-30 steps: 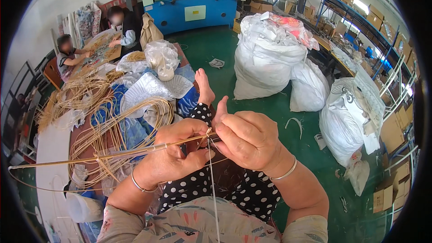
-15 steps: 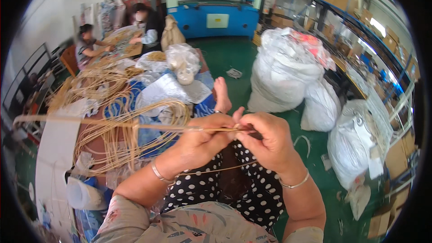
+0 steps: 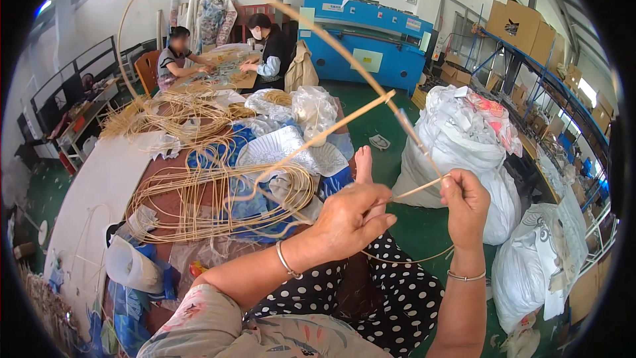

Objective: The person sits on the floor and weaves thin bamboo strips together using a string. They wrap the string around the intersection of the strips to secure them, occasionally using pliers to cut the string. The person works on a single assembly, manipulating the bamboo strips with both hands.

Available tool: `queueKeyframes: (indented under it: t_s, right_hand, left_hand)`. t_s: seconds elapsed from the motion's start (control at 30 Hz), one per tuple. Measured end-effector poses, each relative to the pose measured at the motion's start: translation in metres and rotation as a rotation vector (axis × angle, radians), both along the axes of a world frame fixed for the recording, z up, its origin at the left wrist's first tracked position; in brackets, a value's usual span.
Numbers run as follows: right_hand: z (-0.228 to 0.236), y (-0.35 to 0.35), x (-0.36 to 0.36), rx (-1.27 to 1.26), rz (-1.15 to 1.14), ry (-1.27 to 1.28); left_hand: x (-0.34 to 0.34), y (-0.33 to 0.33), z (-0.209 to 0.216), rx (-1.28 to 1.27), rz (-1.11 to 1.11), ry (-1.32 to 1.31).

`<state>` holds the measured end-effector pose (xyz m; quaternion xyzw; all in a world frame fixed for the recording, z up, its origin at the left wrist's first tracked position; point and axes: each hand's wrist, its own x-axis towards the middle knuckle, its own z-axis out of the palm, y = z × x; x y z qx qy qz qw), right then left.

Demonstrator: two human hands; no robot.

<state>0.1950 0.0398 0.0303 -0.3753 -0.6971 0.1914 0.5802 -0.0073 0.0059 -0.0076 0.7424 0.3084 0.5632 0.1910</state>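
Cane frame (image 3: 387, 98), one; hands (image 3: 351, 220) (image 3: 469, 204), two

Upper arc of the cane hoop (image 3: 281, 6): blurred. I cannot tell how the left hand (image 3: 354, 219) meets the thin cane strip (image 3: 419, 189), since its own fingers cover the contact; the right hand (image 3: 467, 205) hides the strip's opposite end from me. Bare foot (image 3: 363, 164): heel hidden. Patterned shirt (image 3: 298, 339): cut by the lower edge. Pieces on the far table (image 3: 232, 79): too small to identify.
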Motion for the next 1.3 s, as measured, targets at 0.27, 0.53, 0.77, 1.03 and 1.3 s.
queueKeyframes:
  t_s: [0.27,0.53,0.77,1.03,1.3]
  right_hand:
    - [-0.004,0.010,0.019,-0.100,-0.038,0.462]
    - [-0.033,-0.017,0.017,-0.169,-0.088,0.612]
    - [-0.082,-0.039,0.004,-0.035,-0.176,0.367]
    - [-0.080,-0.040,0.016,-0.127,-0.189,0.716]
    - [-0.084,-0.040,0.019,-0.058,-0.101,0.784]
  left_hand:
    - [0.002,-0.006,-0.004,0.285,0.085,0.067]
    - [0.003,-0.009,0.029,0.495,0.206,0.072]
    - [-0.007,-0.008,0.085,0.712,0.399,0.222]
    - [-0.026,-0.041,0.027,0.245,0.130,0.077]
    - [-0.023,0.013,0.059,-0.132,-0.543,-1.077]
